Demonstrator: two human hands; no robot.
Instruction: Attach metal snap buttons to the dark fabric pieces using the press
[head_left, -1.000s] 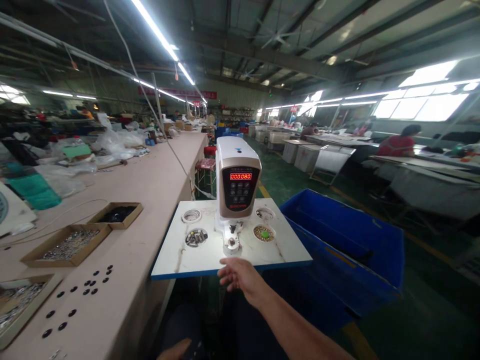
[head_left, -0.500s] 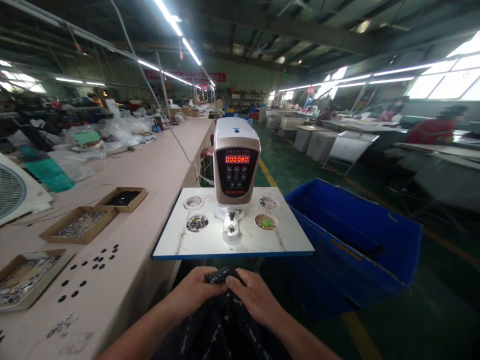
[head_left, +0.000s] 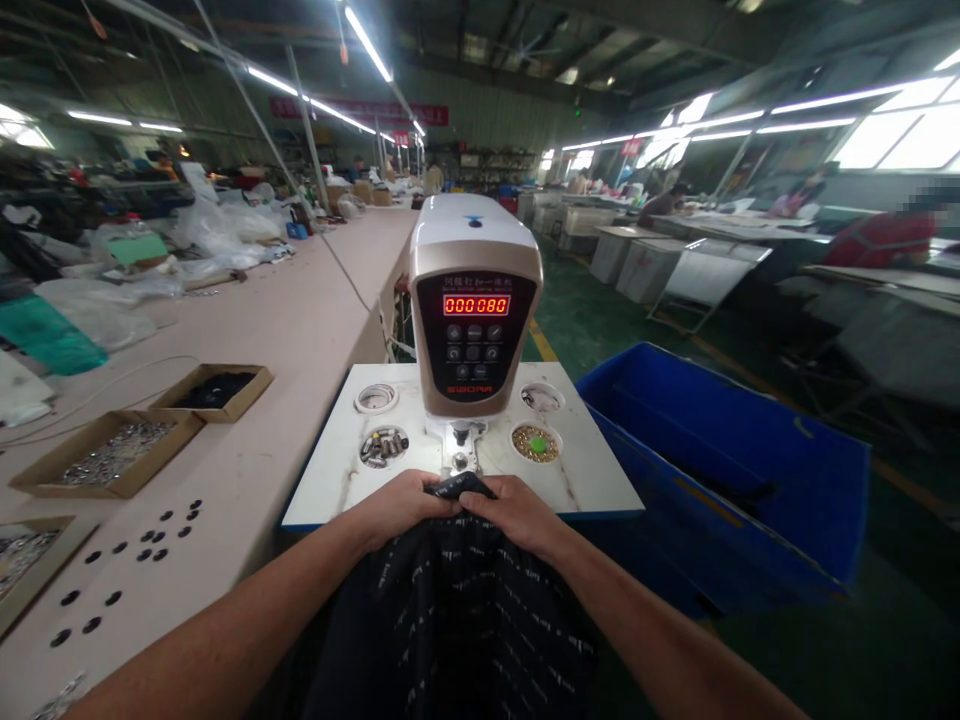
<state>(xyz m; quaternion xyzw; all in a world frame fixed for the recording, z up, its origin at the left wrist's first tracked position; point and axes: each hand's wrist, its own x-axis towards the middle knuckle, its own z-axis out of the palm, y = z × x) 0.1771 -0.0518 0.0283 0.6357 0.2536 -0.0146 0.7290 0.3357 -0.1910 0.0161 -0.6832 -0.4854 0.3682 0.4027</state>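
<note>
Dark fabric (head_left: pixel 465 590) now nearer the machine (head_left: pixel 476 310), fingers of both hands (head_left: pixel 405 503) (head_left: pixel 514 510) closed on its edge.

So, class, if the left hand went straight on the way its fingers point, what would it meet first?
The left hand would probably meet the right hand, facing it across the dark cloth both hold; the gap between them is hard to judge.

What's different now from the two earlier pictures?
The right hand, empty at first, has taken hold of the dark printed cloth. Since the last picture, it and the left hand have moved the cloth forward, from below the white tabletop to the front of the machine. The display still reads 000080.
</note>
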